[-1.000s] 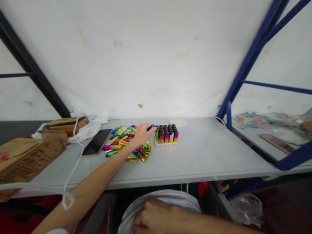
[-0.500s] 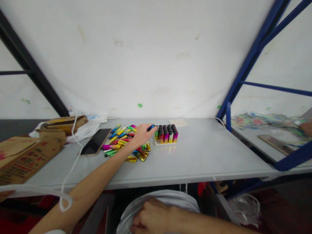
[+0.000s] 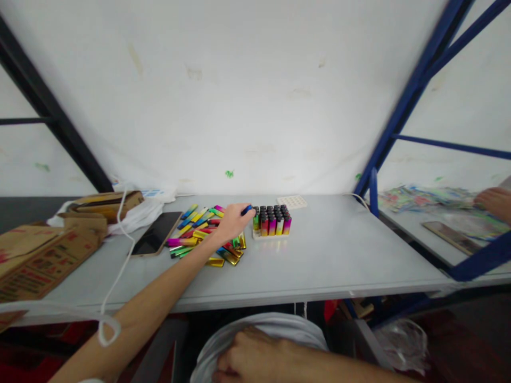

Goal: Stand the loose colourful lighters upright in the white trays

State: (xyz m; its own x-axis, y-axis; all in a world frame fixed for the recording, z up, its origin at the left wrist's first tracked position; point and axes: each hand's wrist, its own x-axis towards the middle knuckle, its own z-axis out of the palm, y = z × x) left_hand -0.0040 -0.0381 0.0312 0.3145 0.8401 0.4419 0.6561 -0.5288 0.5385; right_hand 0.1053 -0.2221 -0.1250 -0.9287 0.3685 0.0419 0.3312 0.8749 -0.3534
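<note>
My left hand [image 3: 232,221] is closed on a blue lighter [image 3: 246,210], just left of a white tray [image 3: 271,236]. Upright lighters [image 3: 272,223] with black tops fill much of that tray in rows. Beneath and left of this hand lies a loose pile of shiny coloured lighters [image 3: 191,234] on the grey table [image 3: 319,266]. Low in the view, my right hand [image 3: 243,356] rests with curled fingers over a pale rounded bundle [image 3: 295,324]; what it holds, if anything, is hidden.
A phone [image 3: 157,234] lies left of the pile, near cardboard boxes [image 3: 48,255] and a white cable [image 3: 120,266]. A white grid tray [image 3: 292,201] sits by the wall. Beyond the blue frame [image 3: 403,106], another person's hand [image 3: 495,202] is over colourful packets.
My left hand has shifted very slightly left with the blue lighter. The other person's hand at the right has come further into view. My right hand has stayed where it was.
</note>
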